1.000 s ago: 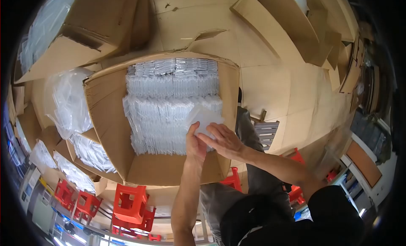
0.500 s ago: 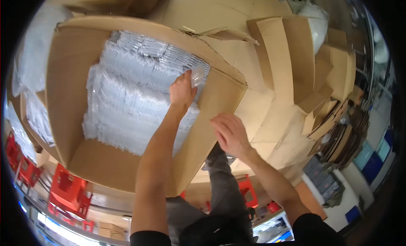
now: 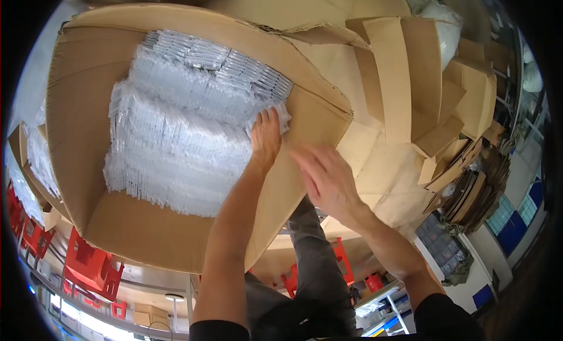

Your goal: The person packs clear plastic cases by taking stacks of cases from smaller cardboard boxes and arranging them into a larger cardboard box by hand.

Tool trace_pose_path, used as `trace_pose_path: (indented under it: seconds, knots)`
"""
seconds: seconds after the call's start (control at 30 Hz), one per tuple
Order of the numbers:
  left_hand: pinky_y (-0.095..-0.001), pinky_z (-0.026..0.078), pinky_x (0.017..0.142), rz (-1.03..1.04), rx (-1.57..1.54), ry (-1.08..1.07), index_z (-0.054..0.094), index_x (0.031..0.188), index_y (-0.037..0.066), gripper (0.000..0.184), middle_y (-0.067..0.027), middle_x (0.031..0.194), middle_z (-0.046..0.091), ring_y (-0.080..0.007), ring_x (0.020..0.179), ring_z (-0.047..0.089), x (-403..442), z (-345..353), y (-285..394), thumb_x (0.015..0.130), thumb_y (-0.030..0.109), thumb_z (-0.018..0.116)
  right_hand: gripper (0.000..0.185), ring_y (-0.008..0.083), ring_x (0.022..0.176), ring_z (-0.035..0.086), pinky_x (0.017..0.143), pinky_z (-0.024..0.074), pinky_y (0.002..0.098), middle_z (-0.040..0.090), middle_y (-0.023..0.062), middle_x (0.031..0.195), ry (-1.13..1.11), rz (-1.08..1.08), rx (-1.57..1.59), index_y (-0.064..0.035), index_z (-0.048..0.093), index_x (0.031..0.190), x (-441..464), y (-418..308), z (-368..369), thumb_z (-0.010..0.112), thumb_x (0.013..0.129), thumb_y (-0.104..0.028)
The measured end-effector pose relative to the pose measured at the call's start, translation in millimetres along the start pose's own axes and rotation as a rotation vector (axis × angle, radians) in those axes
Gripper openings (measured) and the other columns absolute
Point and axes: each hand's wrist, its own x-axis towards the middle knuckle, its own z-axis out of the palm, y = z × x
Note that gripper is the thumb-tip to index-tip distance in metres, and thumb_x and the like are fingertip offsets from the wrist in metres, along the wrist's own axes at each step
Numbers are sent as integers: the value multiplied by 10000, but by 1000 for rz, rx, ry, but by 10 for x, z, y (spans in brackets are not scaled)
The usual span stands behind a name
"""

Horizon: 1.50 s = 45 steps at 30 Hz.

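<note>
A large open cardboard box [image 3: 146,238] holds rows of clear plastic pieces [image 3: 176,127] packed side by side. My left hand [image 3: 267,138] is inside the box near its right wall, with its fingers on a clear plastic piece [image 3: 284,116] at the right end of the rows. Whether the fingers grip that piece or only press on it is hard to tell. My right hand [image 3: 328,180] hovers over the box's right edge, slightly blurred, fingers apart and nothing in it.
Open cardboard boxes [image 3: 425,77] stand at the upper right, beside flattened cardboard [image 3: 469,194]. Red stools [image 3: 88,262] are at the lower left. Bags of clear plastic [image 3: 44,159] lie left of the box. A grey crate [image 3: 443,247] sits at the right.
The view has swung right. Both hands were together on a clear piece; they parted, and my left hand carried it to the right end of the rows, then lower along them.
</note>
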Motion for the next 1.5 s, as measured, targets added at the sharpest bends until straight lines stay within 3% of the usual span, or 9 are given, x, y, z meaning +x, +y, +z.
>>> trace_pose_path:
  seconds: [0.2, 0.27, 0.43, 0.7, 0.8, 0.87, 1.13, 1.3, 1.5]
  knots:
    - [-379, 511, 886, -34, -64, 152, 472, 1194, 7, 590, -143, 1085, 577, -303, 1076, 572, 3, 229, -77, 678, 62, 753, 343, 408, 991, 617, 814, 516, 434, 633, 253, 1066, -379, 327, -267, 49, 584, 1171, 961, 401, 554, 521, 911, -166]
    - [-415, 465, 977, -74, -166, -86, 425, 1323, -8, 760, -167, 1205, 551, -306, 1188, 526, 88, 167, -126, 660, 116, 777, 365, 392, 851, 661, 727, 551, 434, 666, 240, 978, -697, 545, -188, 57, 625, 1098, 1291, 840, 912, 534, 873, -217]
    - [-526, 287, 1146, 26, -185, -4, 363, 1392, 39, 955, -168, 1384, 490, -335, 1373, 381, 0, -23, -422, 616, 279, 867, 389, 301, 893, 695, 718, 560, 437, 701, 192, 1024, -844, 878, -153, -8, 694, 1071, 1382, 1065, 1316, 535, 880, -307]
    - [-477, 498, 911, -22, -233, -94, 503, 1136, 33, 600, -183, 1115, 617, -380, 1061, 610, -252, -155, -683, 681, 253, 826, 495, 284, 952, 680, 680, 573, 388, 616, 185, 1237, -874, 862, 111, -46, 596, 1248, 1311, 1328, 1446, 616, 808, -273]
    - [-471, 542, 801, -36, -266, -48, 491, 1078, 32, 526, -196, 1033, 638, -400, 952, 649, -224, -76, -636, 707, 238, 803, 613, 281, 1067, 631, 877, 538, 386, 502, 204, 1382, -1016, 295, -407, -118, 453, 1393, 1167, 1318, 1404, 619, 832, -302]
    - [-448, 550, 779, -35, -250, -21, 489, 1063, 33, 522, -177, 1000, 642, -372, 915, 663, -205, -48, -571, 703, 241, 805, 540, 370, 1105, 597, 938, 505, 419, 476, 206, 1407, -715, -139, -690, -110, 482, 1364, 1073, 1322, 1397, 589, 881, -326]
    - [-439, 512, 890, -125, -347, -20, 433, 1214, -9, 600, -207, 1162, 595, -374, 1112, 591, -404, 245, -187, 777, 250, 752, 431, 380, 1202, 528, 996, 456, 445, 469, 202, 1414, -928, 262, -561, -45, 472, 1352, 1178, 938, 1301, 455, 970, -245]
    - [-507, 220, 1157, -31, -51, 219, 276, 1439, -67, 901, -201, 1252, 561, -324, 1322, 420, -511, 169, -310, 786, 338, 747, 531, 347, 1319, 445, 1084, 397, 408, 379, 202, 1489, -1046, 110, -595, -57, 403, 1439, 1137, 978, 1325, 507, 933, -182]
    - [-571, 204, 1142, -6, -86, 31, 516, 1247, 6, 565, -127, 1156, 622, -286, 1233, 503, -655, 89, -526, 812, 298, 728, 696, 328, 1425, 305, 1155, 316, 385, 265, 181, 1563, -1112, 380, -350, -114, 388, 1472, 1252, 1117, 1470, 617, 819, -39]
